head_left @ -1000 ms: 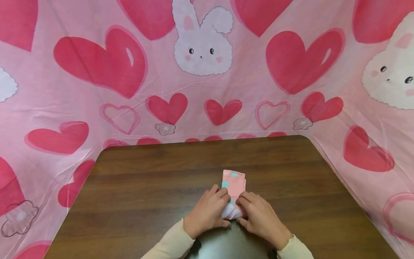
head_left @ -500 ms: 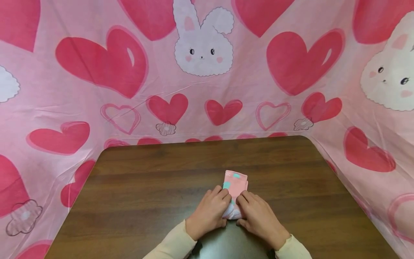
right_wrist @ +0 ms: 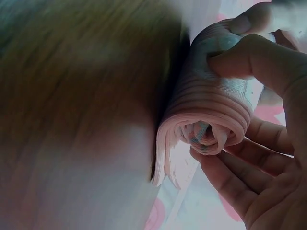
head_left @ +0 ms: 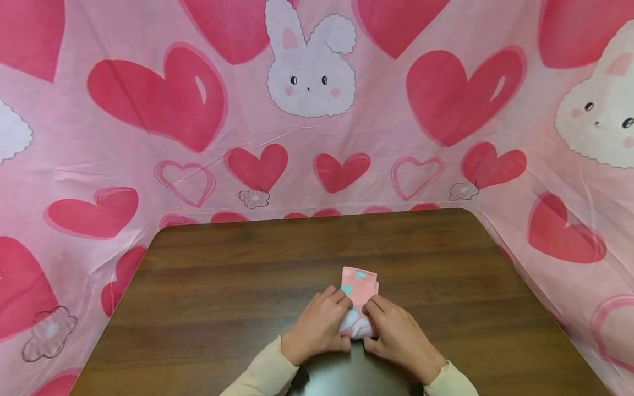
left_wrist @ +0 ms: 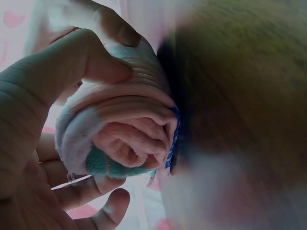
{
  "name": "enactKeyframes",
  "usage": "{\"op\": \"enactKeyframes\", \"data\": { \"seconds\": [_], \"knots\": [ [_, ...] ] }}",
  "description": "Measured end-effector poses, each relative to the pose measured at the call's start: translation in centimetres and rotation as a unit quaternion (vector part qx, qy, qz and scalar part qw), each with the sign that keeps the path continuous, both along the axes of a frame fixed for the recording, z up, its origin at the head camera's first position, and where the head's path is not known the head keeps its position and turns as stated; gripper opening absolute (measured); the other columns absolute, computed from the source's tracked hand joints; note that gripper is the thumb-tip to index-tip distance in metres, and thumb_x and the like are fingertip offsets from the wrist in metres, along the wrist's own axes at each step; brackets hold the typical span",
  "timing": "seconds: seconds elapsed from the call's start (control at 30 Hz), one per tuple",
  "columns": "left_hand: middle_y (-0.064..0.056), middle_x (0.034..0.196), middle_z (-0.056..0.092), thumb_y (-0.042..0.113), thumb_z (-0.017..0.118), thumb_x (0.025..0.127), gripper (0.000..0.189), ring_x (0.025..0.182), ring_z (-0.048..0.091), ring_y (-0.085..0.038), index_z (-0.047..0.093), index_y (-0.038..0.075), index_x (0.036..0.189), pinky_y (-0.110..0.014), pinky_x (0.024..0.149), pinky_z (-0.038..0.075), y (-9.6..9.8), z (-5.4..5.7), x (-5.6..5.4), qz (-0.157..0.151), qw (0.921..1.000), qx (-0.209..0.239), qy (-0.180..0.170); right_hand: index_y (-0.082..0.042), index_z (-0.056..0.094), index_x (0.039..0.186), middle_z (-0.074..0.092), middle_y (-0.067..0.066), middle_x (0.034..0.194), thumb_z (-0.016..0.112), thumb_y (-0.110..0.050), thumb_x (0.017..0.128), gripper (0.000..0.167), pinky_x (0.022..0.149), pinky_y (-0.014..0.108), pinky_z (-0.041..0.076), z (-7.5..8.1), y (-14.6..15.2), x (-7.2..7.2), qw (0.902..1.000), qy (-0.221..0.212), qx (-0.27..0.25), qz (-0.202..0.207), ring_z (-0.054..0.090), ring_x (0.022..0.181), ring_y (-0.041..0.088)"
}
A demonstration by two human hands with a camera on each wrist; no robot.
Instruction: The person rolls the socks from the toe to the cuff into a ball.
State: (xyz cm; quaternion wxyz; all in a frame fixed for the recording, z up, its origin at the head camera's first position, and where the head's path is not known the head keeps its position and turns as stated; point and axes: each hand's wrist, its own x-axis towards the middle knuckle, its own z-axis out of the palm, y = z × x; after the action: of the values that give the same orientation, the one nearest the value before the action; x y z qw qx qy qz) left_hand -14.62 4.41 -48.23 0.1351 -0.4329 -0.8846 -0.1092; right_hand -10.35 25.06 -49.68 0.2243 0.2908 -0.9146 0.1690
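A strip of pink cloth [head_left: 364, 292] with teal patches lies near the middle of the visible part of a dark wooden table [head_left: 233, 286]. Its flat end points to 12 o'clock, while its near end, at 6 o'clock, is wound into a thick roll [head_left: 356, 325] showing white and pink. The left hand [head_left: 321, 324] sits at 8 o'clock from the cloth and the right hand [head_left: 402, 334] at 4 o'clock. Each pinches its own end of the roll, thumb on the near side and fingers bent over the far side.

In the left wrist view, the end of the roll shows as a spiral of pink layers, with a teal patch [left_wrist: 103, 160] toward 7 o'clock and a narrow blue strip [left_wrist: 172, 136] toward 3 o'clock. That view is dim and soft, so I cannot tell whether the strip is print or stitching. In the right wrist view, the roll's other end coils tightly, and flat layers run away from it toward 8 o'clock, against the tabletop.

Cream sleeves [head_left: 264, 367] reach in from 7 and 5 o'clock. Beyond the table's 12 o'clock edge hangs a pink backdrop [head_left: 386, 129] printed with red hearts [head_left: 448, 96] and a white rabbit [head_left: 311, 82]; a second rabbit [head_left: 601, 118] shows at 2 o'clock.
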Motion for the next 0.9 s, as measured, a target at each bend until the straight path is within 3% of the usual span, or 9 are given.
{"op": "enactKeyframes", "data": {
  "seconds": [0.2, 0.47, 0.9],
  "knots": [
    [0.008, 0.088, 0.058, 0.035, 0.086, 0.052, 0.049, 0.079, 0.047, -0.009, 0.067, 0.014, 0.092, -0.019, 0.066, 0.041, -0.4, -0.1, -0.3, -0.017, 0.9968, 0.055, -0.055, -0.012, 0.063, 0.094, 0.056, -0.009, 0.093, 0.082, -0.017, 0.056, 0.042, 0.059, 0.022, 0.045, -0.1, 0.2, 0.4, 0.998, -0.046, -0.044, -0.006, 0.048, 0.068, 0.003],
    [0.008, 0.087, 0.057, 0.034, 0.087, 0.052, 0.048, 0.078, 0.046, -0.007, 0.067, 0.014, 0.092, -0.015, 0.067, 0.039, -0.4, 0.1, -0.6, -0.016, 0.9924, 0.071, -0.099, -0.012, 0.064, 0.097, 0.057, -0.01, 0.096, 0.083, -0.013, 0.06, 0.041, 0.062, 0.021, 0.046, -0.1, 0.3, 0.4, 0.9915, -0.082, -0.1, 0.006, 0.051, 0.071, 0.003],
    [0.011, 0.079, 0.059, 0.033, 0.079, 0.061, 0.034, 0.071, 0.052, -0.005, 0.068, 0.015, 0.087, -0.018, 0.061, 0.041, -0.4, 0.3, -1.1, -0.013, 0.9734, 0.102, -0.205, -0.017, 0.067, 0.1, 0.06, -0.013, 0.092, 0.083, -0.006, 0.064, 0.041, 0.063, 0.025, 0.05, -0.1, 1.2, 0.4, 0.9611, -0.185, -0.203, 0.024, 0.055, 0.075, 0.005]
  ]
}}
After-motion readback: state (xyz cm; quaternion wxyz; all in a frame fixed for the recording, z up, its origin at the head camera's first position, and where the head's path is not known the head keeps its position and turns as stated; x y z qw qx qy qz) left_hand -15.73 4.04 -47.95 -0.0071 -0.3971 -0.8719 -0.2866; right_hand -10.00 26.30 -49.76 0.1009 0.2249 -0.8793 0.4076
